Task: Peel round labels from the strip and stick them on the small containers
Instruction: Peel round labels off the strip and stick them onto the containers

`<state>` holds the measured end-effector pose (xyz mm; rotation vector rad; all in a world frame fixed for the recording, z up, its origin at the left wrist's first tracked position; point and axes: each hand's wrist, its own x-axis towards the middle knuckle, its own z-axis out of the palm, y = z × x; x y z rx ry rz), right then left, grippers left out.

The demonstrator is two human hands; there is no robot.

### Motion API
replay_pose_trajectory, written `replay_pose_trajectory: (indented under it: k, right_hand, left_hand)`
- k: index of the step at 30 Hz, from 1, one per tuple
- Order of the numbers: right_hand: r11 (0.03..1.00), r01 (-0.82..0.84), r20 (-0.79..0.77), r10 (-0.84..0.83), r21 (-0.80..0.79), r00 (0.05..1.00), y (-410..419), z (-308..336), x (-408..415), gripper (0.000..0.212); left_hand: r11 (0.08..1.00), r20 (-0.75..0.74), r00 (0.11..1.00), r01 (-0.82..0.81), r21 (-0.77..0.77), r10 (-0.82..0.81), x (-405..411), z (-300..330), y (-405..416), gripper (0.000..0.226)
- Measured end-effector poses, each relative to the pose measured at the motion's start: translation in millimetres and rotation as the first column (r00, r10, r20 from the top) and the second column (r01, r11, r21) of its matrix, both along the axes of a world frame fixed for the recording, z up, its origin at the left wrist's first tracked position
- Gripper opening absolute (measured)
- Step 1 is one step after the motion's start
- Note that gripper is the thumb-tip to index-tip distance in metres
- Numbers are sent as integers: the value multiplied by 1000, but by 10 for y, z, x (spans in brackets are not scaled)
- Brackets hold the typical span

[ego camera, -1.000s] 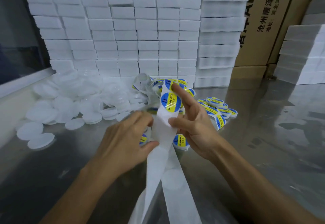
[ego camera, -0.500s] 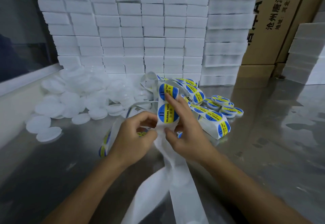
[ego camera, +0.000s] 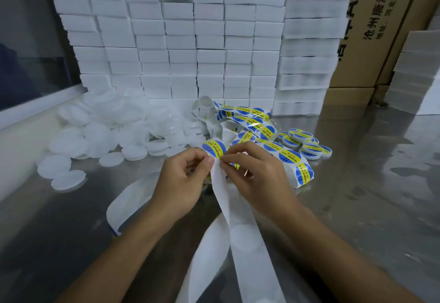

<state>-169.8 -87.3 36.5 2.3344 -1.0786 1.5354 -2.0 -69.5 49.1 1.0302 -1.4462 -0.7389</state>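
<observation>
White backing strip (ego camera: 220, 183) is hanging at frame centre; the left hand (ego camera: 183, 183) is pinching its top edge taut so the right hand (ego camera: 257, 179) is pinching 1 blue-yellow label (ego camera: 214, 148) free, unlabelled containers (ego camera: 119, 131) waiting upper left.

Printed "SOLDERING PASTE" in dark letters along the yellow band of round blue-and-yellow labels (ego camera: 214, 148) on the white backing strip (ego camera: 240, 221). Printed "沧州" among large dark Chinese characters down the brown cardboard boxes (ego camera: 373, 26) behind; remaining characters cut off or blurred.
</observation>
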Motion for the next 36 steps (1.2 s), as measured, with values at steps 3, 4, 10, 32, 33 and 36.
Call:
replay_pose_trajectory:
  k: [3,4,10,32,33,36]
  right_hand:
    - [994,55,-63,-62,-96,996,20,16,29,7]
    - [990,68,-78,-78,-125,994,25,22,34,7]
    - [974,91,-127,-119,-206,985,44,21,49,9]
    - [979,111,-44,-121,-173,992,65,6,79,9]
    - [979,115,-39,-123,-166,992,61,9,76,9]
    - [983,129,-27,-133,-129,991,65,19,78,8]
  left_hand:
    - [999,51,999,1,-39,1,-11,5,12,32]
    - [999,64,998,-1,-44,4,-10,1,8,31]
    - [996,142,990,6,-93,7,-2,-15,16,24]
    - [993,0,993,115,21,-115,-45,13,73,21]
    - [995,-3,995,100,17,-100,-54,12,74,22]
    - [998,27,998,57,9,-57,-46,24,76,27]
